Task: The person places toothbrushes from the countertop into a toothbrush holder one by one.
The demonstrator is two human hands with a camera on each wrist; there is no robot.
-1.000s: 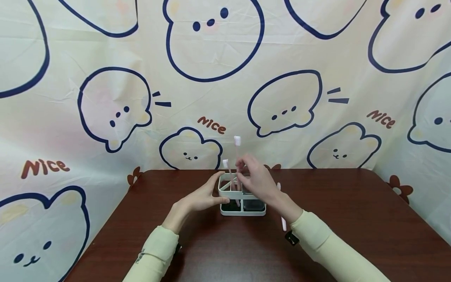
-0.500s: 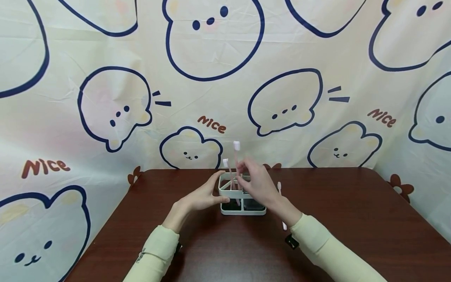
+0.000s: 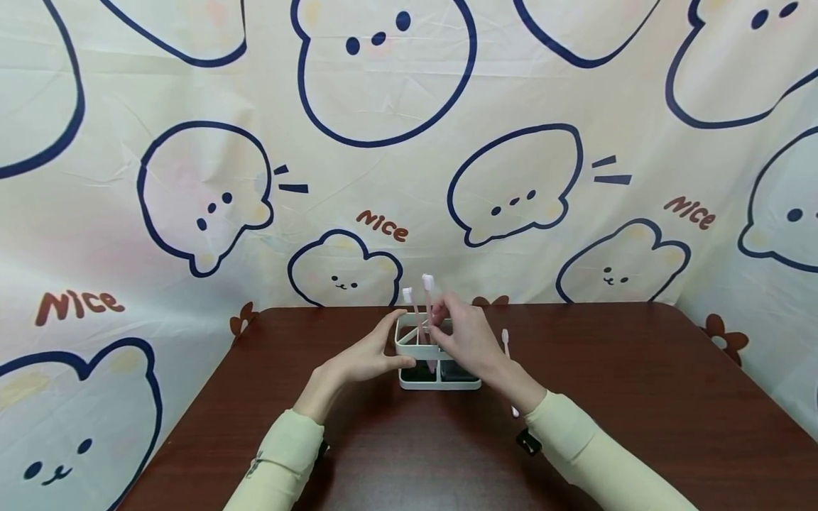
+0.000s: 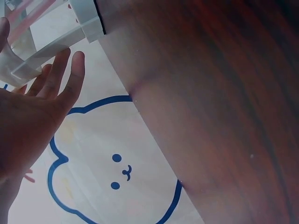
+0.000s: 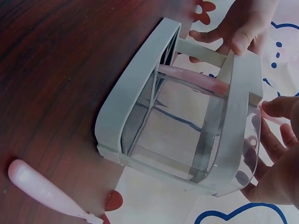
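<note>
A pale two-tier toothbrush holder (image 3: 441,385) stands on the table, with a clear cup (image 5: 180,135) in its right part. My left hand (image 3: 358,362) steadies its left side, thumb at the front rim and a finger at the back. My right hand (image 3: 469,337) pinches a pink toothbrush (image 3: 428,284), white bristles up, its lower part inside the holder's left section. Beside it a second pink toothbrush (image 3: 408,296) leans in that section. In the right wrist view, a pink handle (image 5: 196,78) shows between the holder's tiers. The right fingertips partly hide the upper rim.
A third pink toothbrush (image 5: 44,189) lies on the dark wooden table (image 3: 409,454), right of the holder and partly behind my right forearm. A cloth backdrop (image 3: 543,85) printed with bears hangs behind the table's far edge.
My right hand has moved slightly down, and the toothbrush in it has sunk deeper into the holder. My left hand stays at the holder's left side.
</note>
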